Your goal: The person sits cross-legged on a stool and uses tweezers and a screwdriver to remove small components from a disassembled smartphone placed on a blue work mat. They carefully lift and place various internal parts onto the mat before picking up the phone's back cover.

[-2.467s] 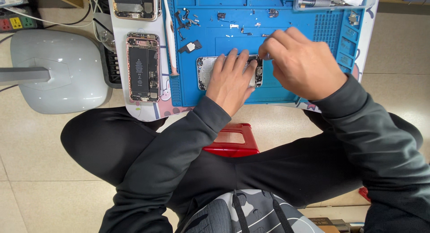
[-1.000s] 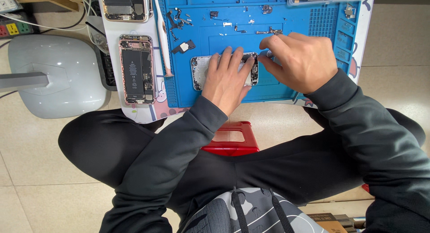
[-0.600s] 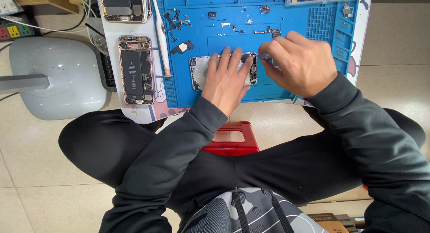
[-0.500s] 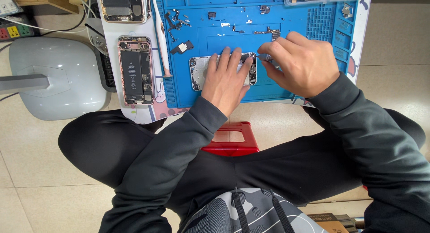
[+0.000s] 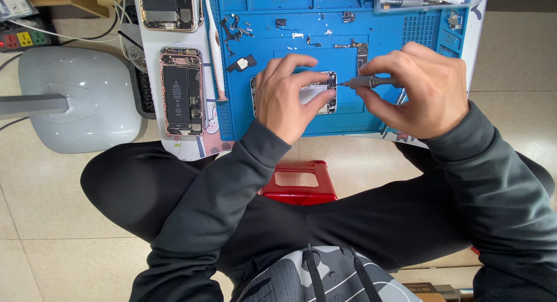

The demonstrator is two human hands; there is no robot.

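Observation:
An opened phone [image 5: 322,96] lies on the blue repair mat [image 5: 278,122]. My left hand [image 5: 288,95] rests flat over it, fingers spread, pressing it down. My right hand [image 5: 419,88] grips a grey screwdriver [image 5: 366,81] held almost level, its tip at the phone's right edge beside my left fingertips. Most of the phone is hidden under my left hand.
Two more opened phones [image 5: 181,91] [image 5: 170,7] lie on a white board left of the mat. Small screws and parts [image 5: 243,63] are scattered on the mat's upper area. A grey lamp base [image 5: 78,99] stands at left, a red stool [image 5: 299,183] between my legs.
My right hand has drawn back to the right, and the screwdriver now shows between the hands. My left hand still holds the phone down.

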